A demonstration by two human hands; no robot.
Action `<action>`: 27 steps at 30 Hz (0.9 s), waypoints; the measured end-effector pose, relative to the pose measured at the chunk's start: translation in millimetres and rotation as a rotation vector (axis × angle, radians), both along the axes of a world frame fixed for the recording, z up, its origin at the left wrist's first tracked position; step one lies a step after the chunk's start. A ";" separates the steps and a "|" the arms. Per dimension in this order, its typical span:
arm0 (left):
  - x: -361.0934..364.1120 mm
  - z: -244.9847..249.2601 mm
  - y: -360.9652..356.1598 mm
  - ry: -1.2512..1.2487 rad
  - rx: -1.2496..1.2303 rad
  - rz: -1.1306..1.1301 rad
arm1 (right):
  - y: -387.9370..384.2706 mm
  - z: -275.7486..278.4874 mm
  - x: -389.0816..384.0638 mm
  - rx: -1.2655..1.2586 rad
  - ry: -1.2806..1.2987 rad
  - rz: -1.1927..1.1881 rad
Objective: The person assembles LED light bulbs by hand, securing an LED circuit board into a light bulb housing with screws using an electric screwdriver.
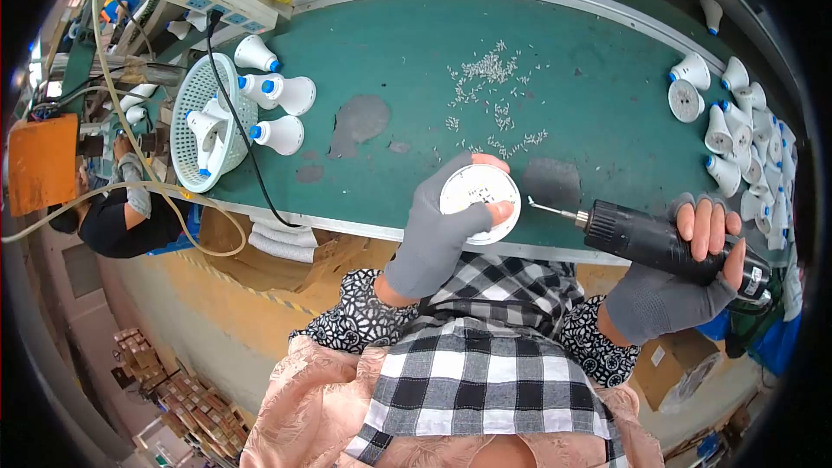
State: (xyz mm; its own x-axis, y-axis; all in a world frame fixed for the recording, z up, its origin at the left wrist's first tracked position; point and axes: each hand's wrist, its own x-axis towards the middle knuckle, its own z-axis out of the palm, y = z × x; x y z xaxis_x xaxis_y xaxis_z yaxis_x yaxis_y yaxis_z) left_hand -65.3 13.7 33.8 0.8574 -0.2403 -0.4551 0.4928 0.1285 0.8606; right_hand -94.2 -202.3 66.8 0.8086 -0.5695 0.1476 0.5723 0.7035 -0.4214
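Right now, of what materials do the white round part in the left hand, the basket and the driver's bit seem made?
White part: probably plastic, smooth, with an opaque white rim. Basket: likely moulded plastic, low sheen, given its regular holes. Bit: apparently metal, shiny, given its silvery colour.

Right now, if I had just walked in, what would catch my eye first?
Probably the black power tool in the right hand, its thin bit pointing towards the white round piece in the left hand. Beyond them, tiny pale bits lie scattered on the green bench. White, blue-tipped pieces crowd its right end, and a pale basket stands at the left.
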 end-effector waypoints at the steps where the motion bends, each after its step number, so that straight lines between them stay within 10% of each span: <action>1: -1.8 -0.3 0.9 -0.054 0.054 -0.043 | 3.2 2.8 -3.3 -0.043 -0.005 -0.003; 5: -3.2 -15.2 15.2 -1.008 0.616 -0.252 | 6.6 10.3 -5.3 -0.105 0.036 -0.031; 27: -9.9 -11.6 20.5 -1.111 0.553 -0.397 | 15.0 10.0 -3.2 -0.249 0.121 -0.041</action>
